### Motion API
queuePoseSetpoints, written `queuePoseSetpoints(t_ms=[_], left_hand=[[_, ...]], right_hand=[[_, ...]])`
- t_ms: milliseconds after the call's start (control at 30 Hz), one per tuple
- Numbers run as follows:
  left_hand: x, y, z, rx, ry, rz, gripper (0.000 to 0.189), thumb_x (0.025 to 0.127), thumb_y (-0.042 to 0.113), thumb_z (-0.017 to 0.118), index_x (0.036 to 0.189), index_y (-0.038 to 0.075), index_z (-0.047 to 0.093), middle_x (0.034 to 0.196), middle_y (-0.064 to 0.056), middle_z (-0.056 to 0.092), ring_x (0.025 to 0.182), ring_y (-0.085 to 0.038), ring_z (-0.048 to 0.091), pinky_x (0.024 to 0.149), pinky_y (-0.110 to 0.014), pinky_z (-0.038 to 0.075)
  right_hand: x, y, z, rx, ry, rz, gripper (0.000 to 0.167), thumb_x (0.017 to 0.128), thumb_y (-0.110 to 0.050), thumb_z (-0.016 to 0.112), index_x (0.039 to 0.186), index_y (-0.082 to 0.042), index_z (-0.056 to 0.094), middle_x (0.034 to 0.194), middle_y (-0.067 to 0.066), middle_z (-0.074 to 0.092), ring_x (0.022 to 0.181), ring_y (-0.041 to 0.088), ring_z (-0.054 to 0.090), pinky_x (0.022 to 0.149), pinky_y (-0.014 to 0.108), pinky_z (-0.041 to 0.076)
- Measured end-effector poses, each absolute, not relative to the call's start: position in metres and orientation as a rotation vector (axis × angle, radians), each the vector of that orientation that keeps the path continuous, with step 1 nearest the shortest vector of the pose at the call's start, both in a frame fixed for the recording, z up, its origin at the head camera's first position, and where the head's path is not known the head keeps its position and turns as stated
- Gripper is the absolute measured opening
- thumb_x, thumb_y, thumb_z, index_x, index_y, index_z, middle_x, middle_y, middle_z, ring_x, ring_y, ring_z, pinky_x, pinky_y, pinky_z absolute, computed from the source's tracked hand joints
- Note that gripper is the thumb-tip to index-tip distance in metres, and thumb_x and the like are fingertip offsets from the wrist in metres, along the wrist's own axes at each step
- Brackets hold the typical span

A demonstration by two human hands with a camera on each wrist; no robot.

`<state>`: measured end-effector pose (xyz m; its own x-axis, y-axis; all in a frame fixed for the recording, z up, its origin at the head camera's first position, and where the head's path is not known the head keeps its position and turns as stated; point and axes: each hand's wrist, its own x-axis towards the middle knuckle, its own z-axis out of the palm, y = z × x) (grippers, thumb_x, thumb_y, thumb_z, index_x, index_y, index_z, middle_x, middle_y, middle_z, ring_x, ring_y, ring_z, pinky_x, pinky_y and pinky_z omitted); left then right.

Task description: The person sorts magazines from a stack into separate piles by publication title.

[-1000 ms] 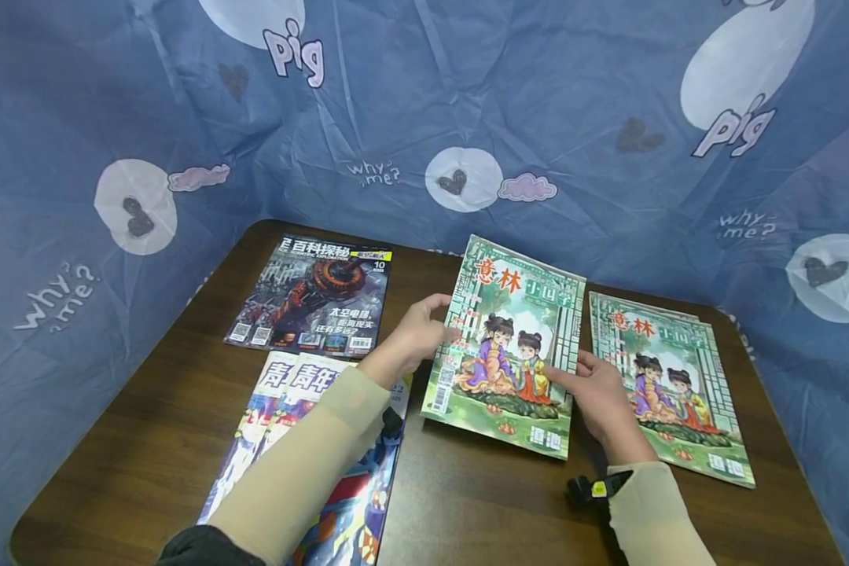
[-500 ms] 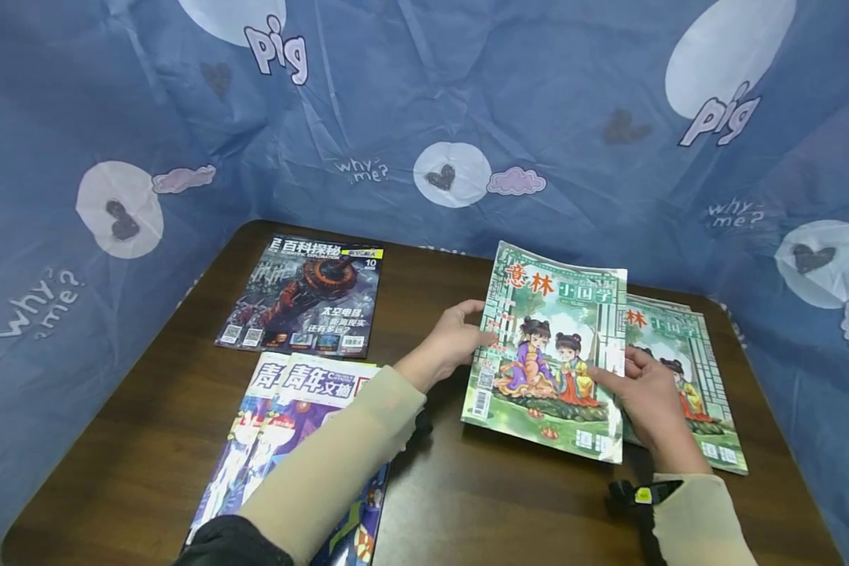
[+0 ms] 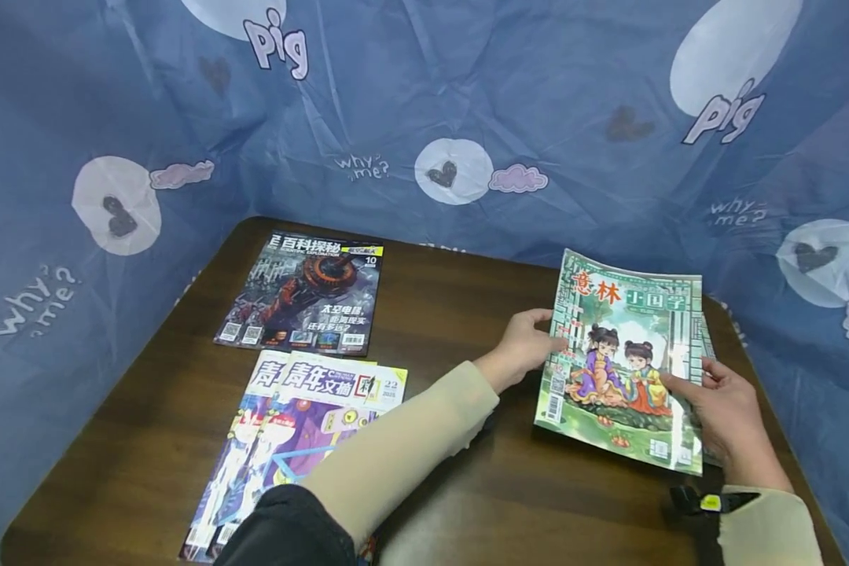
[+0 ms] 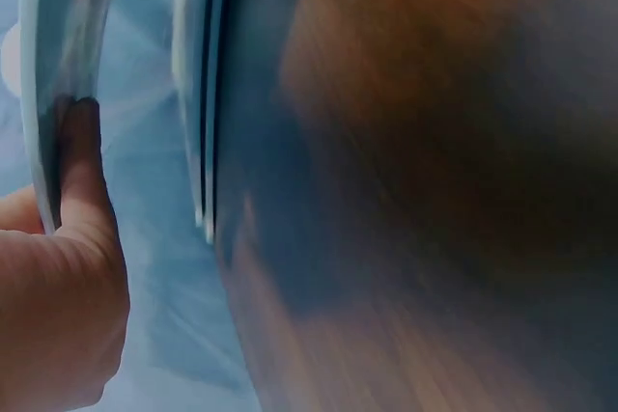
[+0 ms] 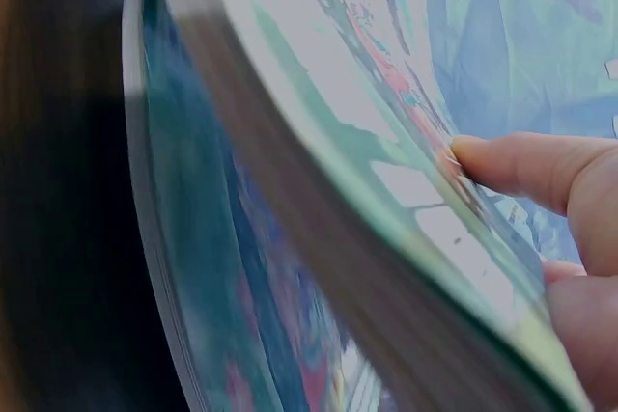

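Note:
A green-covered magazine [image 3: 619, 362] with two cartoon children on its front is held above the right side of the table. My left hand [image 3: 527, 347] pinches its left edge, fingers on both faces in the left wrist view. The right hand [image 3: 732, 409] grips the right edge, its thumb on the cover; in the right wrist view the magazine [image 5: 319, 142] bends slightly. Beneath it lies a matching green magazine pile, mostly hidden; the right wrist view shows a lower magazine [image 5: 193, 200] apart from the held one.
On the left of the brown table [image 3: 467, 314] lie dark science magazines [image 3: 304, 291] at the back. Overlapping purple-and-white magazines [image 3: 311, 417] lie in front, partly behind my left sleeve. Blue printed cloth [image 3: 368, 94] stands around the table.
Both hands have carried the green magazine to the right. It now covers most of the matching pile, which was in plain view a second ago. The left-side magazines stay put.

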<state>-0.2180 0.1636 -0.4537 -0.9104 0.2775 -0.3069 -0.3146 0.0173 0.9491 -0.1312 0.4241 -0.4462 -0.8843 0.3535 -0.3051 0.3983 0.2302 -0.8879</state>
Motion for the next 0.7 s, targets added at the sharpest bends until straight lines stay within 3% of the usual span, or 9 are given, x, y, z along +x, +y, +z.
queuePoseSetpoints(t_ms=[67,100,133,233,367,467,533,633,700], left_hand=[[-0.218,0.172,-0.452,-0.022,1.928,1.92,0.053,0.094,0.003,0.074,0.143,0.007,0.056,0.09,-0.003,0.066,0.077,-0.017,0.063,0.07,-0.039,0.054],[-0.218,0.177,-0.451,-0.019,1.95,1.904,0.053,0.093,0.004,0.074,0.143,0.007,0.056,0.091,-0.003,0.065,0.078,-0.017,0.063,0.071,-0.039,0.054],[-0.218,0.181,-0.45,-0.011,1.953,1.9,0.053,0.093,0.004,0.074,0.143,0.006,0.056,0.092,-0.005,0.067,0.08,-0.018,0.064,0.072,-0.039,0.055],[-0.217,0.193,-0.448,0.017,1.964,1.862,0.054,0.093,0.004,0.075,0.143,0.005,0.056,0.096,-0.006,0.067,0.08,-0.015,0.064,0.071,-0.036,0.055],[-0.215,0.208,-0.447,0.072,1.96,1.803,0.056,0.094,-0.001,0.069,0.147,0.003,0.051,0.073,-0.006,0.056,0.058,-0.013,0.046,0.056,-0.029,0.041],[-0.213,0.217,-0.449,0.134,1.984,1.755,0.057,0.095,-0.004,0.063,0.15,0.001,0.048,0.069,-0.008,0.052,0.056,-0.012,0.039,0.054,-0.028,0.033],[-0.212,0.223,-0.45,0.19,2.003,1.73,0.056,0.095,-0.007,0.061,0.149,0.002,0.049,0.078,-0.006,0.059,0.057,-0.012,0.039,0.053,-0.028,0.033],[-0.211,0.228,-0.451,0.234,2.038,1.681,0.06,0.093,-0.011,0.057,0.15,0.004,0.048,0.082,-0.005,0.06,0.054,-0.012,0.037,0.051,-0.028,0.032],[-0.211,0.231,-0.453,0.252,2.075,1.667,0.053,0.09,-0.012,0.058,0.141,0.002,0.057,0.083,-0.008,0.062,0.053,-0.015,0.037,0.05,-0.029,0.034]], right_hand=[[-0.132,0.433,-0.448,0.723,2.414,-1.842,0.073,0.091,-0.021,0.08,0.149,-0.004,0.039,0.104,-0.001,0.071,0.088,0.023,0.072,0.07,0.042,0.06],[-0.133,0.437,-0.45,0.715,2.405,-1.871,0.066,0.09,-0.019,0.081,0.142,-0.006,0.044,0.091,-0.011,0.069,0.074,0.018,0.071,0.06,0.04,0.06],[-0.134,0.441,-0.451,0.704,2.414,-1.872,0.062,0.09,-0.019,0.081,0.138,-0.006,0.045,0.086,-0.015,0.069,0.071,0.017,0.071,0.058,0.039,0.059],[-0.135,0.456,-0.454,0.715,2.456,-1.816,0.058,0.09,-0.021,0.081,0.135,-0.007,0.047,0.082,-0.019,0.066,0.069,0.013,0.069,0.057,0.035,0.058],[-0.134,0.478,-0.457,0.731,2.406,-1.858,0.054,0.088,-0.019,0.083,0.13,-0.009,0.049,0.081,-0.017,0.066,0.068,0.012,0.068,0.057,0.034,0.058],[-0.134,0.491,-0.456,0.708,2.4,-1.858,0.047,0.088,-0.017,0.083,0.122,-0.014,0.05,0.08,-0.015,0.067,0.066,0.013,0.068,0.055,0.035,0.058],[-0.136,0.497,-0.455,0.697,2.428,-1.81,0.045,0.089,-0.019,0.082,0.121,-0.014,0.05,0.079,-0.014,0.067,0.066,0.014,0.068,0.055,0.035,0.058],[-0.14,0.504,-0.455,0.684,2.506,-1.675,0.056,0.092,-0.024,0.079,0.133,-0.003,0.047,0.079,-0.014,0.065,0.066,0.014,0.068,0.057,0.037,0.058],[-0.143,0.507,-0.457,0.68,2.535,-1.608,0.068,0.093,-0.026,0.078,0.14,0.005,0.041,0.08,-0.014,0.064,0.067,0.014,0.067,0.059,0.038,0.059]])
